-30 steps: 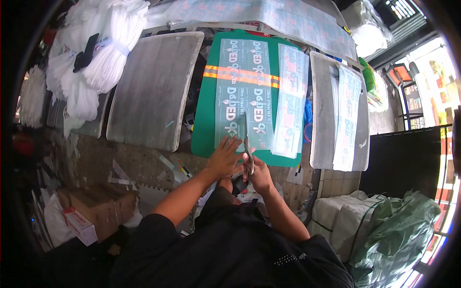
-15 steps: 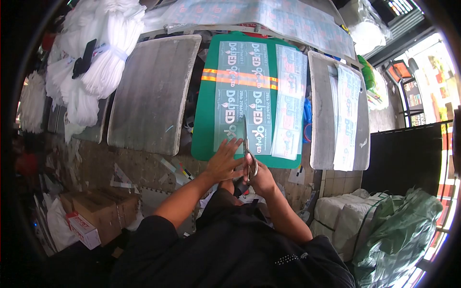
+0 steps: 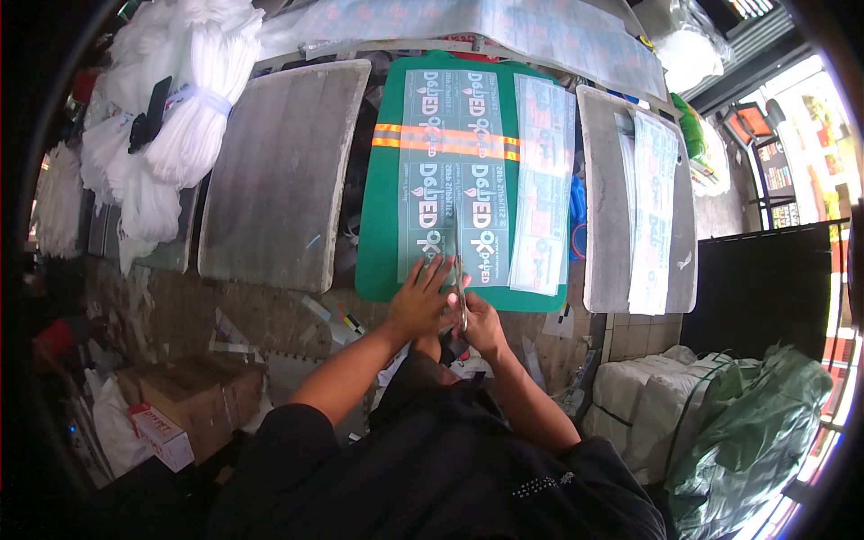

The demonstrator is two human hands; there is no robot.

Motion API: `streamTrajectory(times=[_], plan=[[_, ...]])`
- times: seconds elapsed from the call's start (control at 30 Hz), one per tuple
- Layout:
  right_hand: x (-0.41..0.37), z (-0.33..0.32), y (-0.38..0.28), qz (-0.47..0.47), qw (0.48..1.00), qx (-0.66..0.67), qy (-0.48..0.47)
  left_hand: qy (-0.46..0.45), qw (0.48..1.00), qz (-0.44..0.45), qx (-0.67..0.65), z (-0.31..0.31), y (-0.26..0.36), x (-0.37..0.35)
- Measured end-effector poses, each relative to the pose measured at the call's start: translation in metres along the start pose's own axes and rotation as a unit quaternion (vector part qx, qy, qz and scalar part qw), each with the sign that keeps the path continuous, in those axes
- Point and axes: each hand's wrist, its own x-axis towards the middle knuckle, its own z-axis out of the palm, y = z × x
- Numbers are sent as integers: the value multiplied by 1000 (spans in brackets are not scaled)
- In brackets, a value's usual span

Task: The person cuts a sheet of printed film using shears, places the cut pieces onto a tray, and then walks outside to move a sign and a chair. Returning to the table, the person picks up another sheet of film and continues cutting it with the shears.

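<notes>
A printed transparent sheet (image 3: 430, 225) lies lengthwise on a green board (image 3: 378, 243), crossing over an orange and silver reflective band (image 3: 387, 135). My left hand (image 3: 418, 297) rests on the sheet's near end, its fingers stretched out. Just right of it, my right hand (image 3: 481, 326) grips a pair of scissors (image 3: 462, 286) by the handles. Their blades point away from me, along the middle of the sheet between its two printed columns. To the right, a stack of printed strips (image 3: 538, 243) lies on the same board.
Grey boards (image 3: 274, 180) flank the green one; the right board (image 3: 605, 270) carries more printed strips (image 3: 652, 216). White bundles (image 3: 211, 117) hang at upper left. A long printed sheet (image 3: 540, 36) covers the back. Cardboard boxes (image 3: 193, 396) and wrapped bales (image 3: 639, 396) stand below.
The scissors stand more upright, with their blades now nearly closed and along the sheet's middle. My left hand has stayed on the near end of the sheet.
</notes>
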Motion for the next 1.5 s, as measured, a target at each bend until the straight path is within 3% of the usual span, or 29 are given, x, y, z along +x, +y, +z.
streamTrajectory(times=[0.17,0.63,0.73,0.83,1.5], plan=[[6,-3,-7,40,999,-14,10,6,1000,13,12,-2,-1,0],[19,8,-4,-15,999,18,39,6,999,25,48,-4,-3,0],[18,4,-15,-42,998,17,33,41,998,34,31,-3,-2,1],[18,1,-25,3,1000,17,22,44,998,35,36,-3,-2,1],[52,-2,-35,-8,999,47,17,66,997,21,44,-5,1,5]])
